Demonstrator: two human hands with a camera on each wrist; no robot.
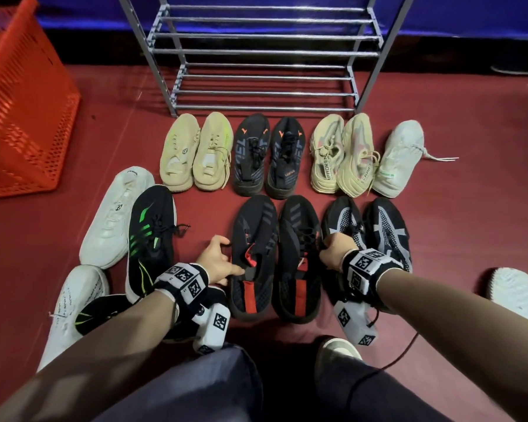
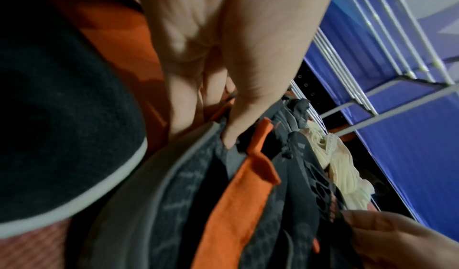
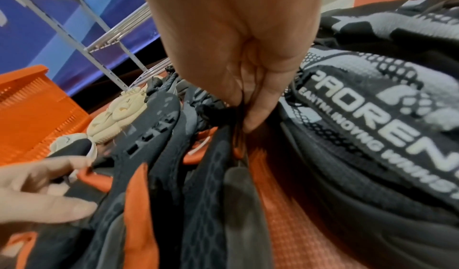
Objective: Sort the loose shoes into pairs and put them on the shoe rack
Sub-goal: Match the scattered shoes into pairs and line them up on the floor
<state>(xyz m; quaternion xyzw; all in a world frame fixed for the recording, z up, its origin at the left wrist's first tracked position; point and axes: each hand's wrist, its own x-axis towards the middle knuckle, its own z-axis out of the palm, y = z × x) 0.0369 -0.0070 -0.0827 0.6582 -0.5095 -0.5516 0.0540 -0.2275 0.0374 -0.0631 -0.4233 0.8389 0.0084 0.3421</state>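
Two hands are down on the black-and-red pair at the near middle of the floor (image 1: 195,214). My left hand (image 1: 215,259) pinches the collar of the left black-and-red shoe (image 1: 252,254), thumb pressed into the opening beside the orange tongue, as the left wrist view shows. My right hand (image 1: 336,252) has its fingers closed on the outer edge of the right black-and-red shoe (image 1: 299,257), pinching fabric and a dark lace; the right wrist view has it tight.

Just right of that pair sits the black-and-grey pair (image 1: 369,229), side by side, touching. Behind, toward the shoe rack (image 1: 265,53), a row runs along the floor: the beige pair (image 1: 195,153), the black pair with orange marks (image 1: 269,155), the cream pair (image 1: 342,155), then a single pale white shoe (image 1: 400,159) at the right end. The rack stands at the far edge, against a blue wall.

Over at the near left lie a white shoe (image 1: 116,214), a black shoe with green stripes (image 1: 150,239) and another white shoe (image 1: 73,306), loose and overlapping. An orange basket (image 1: 22,102) stands at the far left corner.
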